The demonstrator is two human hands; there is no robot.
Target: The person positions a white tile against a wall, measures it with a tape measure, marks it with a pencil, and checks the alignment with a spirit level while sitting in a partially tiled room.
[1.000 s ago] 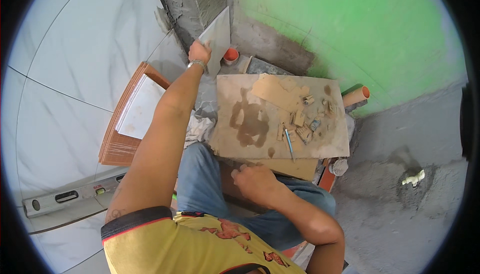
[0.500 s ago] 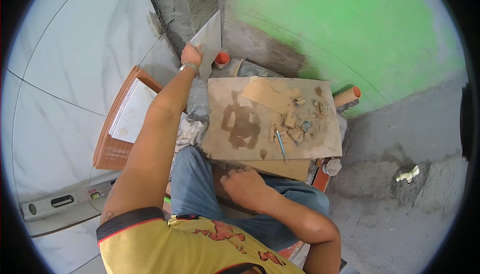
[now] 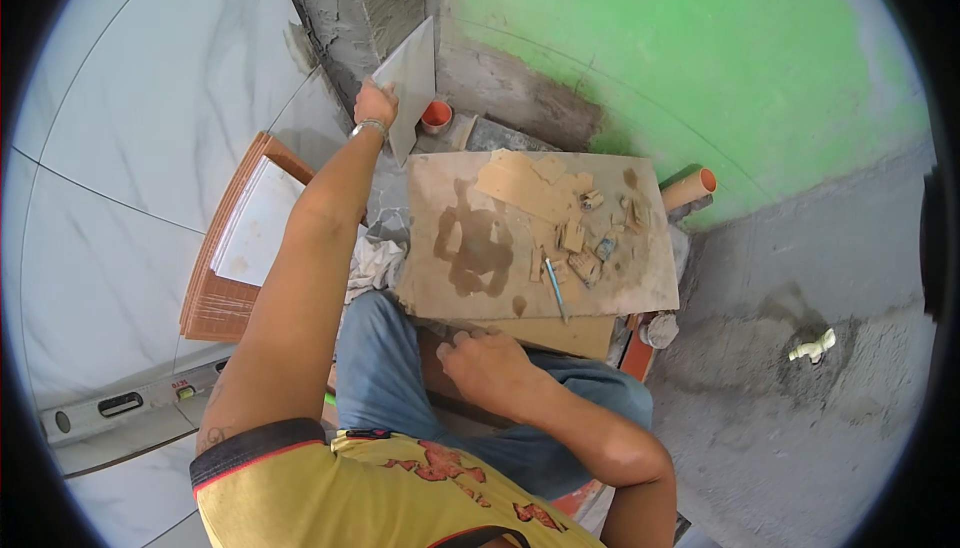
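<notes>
My left hand point(image 3: 376, 103) is stretched out ahead and closed on the edge of a pale, flat tile point(image 3: 414, 88), which stands tilted on edge by the rough cement corner. Just right of the tile is a small orange-red cup point(image 3: 436, 117). Over my lap rests my right hand point(image 3: 490, 373), its fingers curled in and nothing seen in them. It lies by the near edge of a stained, light brown board point(image 3: 580, 303). On that board lie a blue pencil point(image 3: 555, 288), a torn sheet of cardboard point(image 3: 510, 184) and several small brown cardboard pieces point(image 3: 584, 266).
Left of my arm, white tiles point(image 3: 256, 233) lean with brown cardboard point(image 3: 213, 303). A long spirit level point(image 3: 140, 400) lies along the marbled tiled wall point(image 3: 110, 218). A crumpled cloth point(image 3: 375, 263), an orange pipe point(image 3: 690, 188) and a pale tap point(image 3: 813, 346) surround the board.
The whole view has shifted slightly. My left hand still grips the tile, and my right hand stays over my lap.
</notes>
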